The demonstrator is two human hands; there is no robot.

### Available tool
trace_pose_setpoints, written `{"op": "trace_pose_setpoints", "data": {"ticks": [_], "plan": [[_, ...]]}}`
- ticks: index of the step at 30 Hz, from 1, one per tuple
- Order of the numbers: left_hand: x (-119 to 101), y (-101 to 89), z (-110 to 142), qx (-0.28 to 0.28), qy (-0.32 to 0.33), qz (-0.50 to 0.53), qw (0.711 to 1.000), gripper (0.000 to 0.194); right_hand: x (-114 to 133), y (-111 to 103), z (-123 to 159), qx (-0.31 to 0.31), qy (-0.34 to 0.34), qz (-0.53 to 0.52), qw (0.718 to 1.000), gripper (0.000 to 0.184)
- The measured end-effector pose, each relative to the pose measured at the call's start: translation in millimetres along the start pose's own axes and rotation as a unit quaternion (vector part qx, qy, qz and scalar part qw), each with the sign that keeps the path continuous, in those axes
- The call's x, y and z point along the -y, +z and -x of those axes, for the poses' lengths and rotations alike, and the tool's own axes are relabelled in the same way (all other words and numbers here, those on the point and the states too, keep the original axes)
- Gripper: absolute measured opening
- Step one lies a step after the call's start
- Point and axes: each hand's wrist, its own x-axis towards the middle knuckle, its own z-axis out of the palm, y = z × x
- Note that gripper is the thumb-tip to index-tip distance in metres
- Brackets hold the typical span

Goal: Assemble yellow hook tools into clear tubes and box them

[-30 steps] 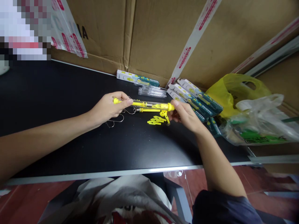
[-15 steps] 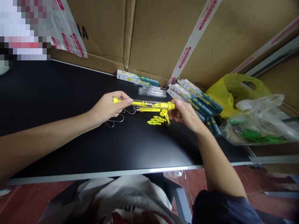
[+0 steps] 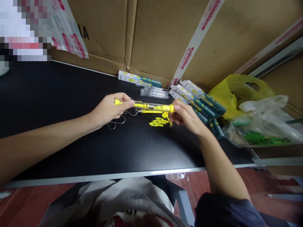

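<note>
My left hand [image 3: 117, 107] is closed round the left end of a clear tubular spring scale [image 3: 151, 106] with yellow inner parts, held level above the table. At its right end sits a yellow cap, pinched by the thumb and fingers of my right hand [image 3: 186, 114]. Just beyond the tube on the table lie yellow rods [image 3: 151, 111] and a yellow strip with a ring [image 3: 167, 118]. Small flat yellow pieces [image 3: 158, 122] rest nearer me. Bent metal wire hooks [image 3: 118, 121] lie below my left hand, which partly hides them.
Several clear tubes [image 3: 154, 93] lie at the back beside a printed box [image 3: 139, 78]. More printed boxes [image 3: 196, 99] are piled to the right, next to a yellow bag [image 3: 227, 91] and a clear plastic bag [image 3: 265, 123]. Large cartons [image 3: 161, 37] stand behind the black table [image 3: 118, 151].
My right hand has shifted its fingers at the tube's right end. The yellow end piece reaches less far right than before. My left hand has stayed in place.
</note>
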Motion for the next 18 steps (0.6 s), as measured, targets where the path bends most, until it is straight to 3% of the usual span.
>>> {"op": "trace_pose_setpoints", "data": {"ticks": [10,15,18], "plan": [[-0.1,0.2,0.0,0.001,-0.001,0.0,1.0,0.025,-1.5,0.0,-1.7,-0.022,0.009,0.049,0.999,0.05],[0.5,0.4,-0.3,-0.008,-0.001,0.011,1.0,0.026,-1.8,-0.1,-2.3,-0.032,-0.019,-0.032,0.999,0.031],[0.9,0.4,0.5,-0.021,0.0,0.004,1.0,0.025,-1.5,0.6,-3.2,-0.015,-0.028,-0.082,0.996,0.033]]}}
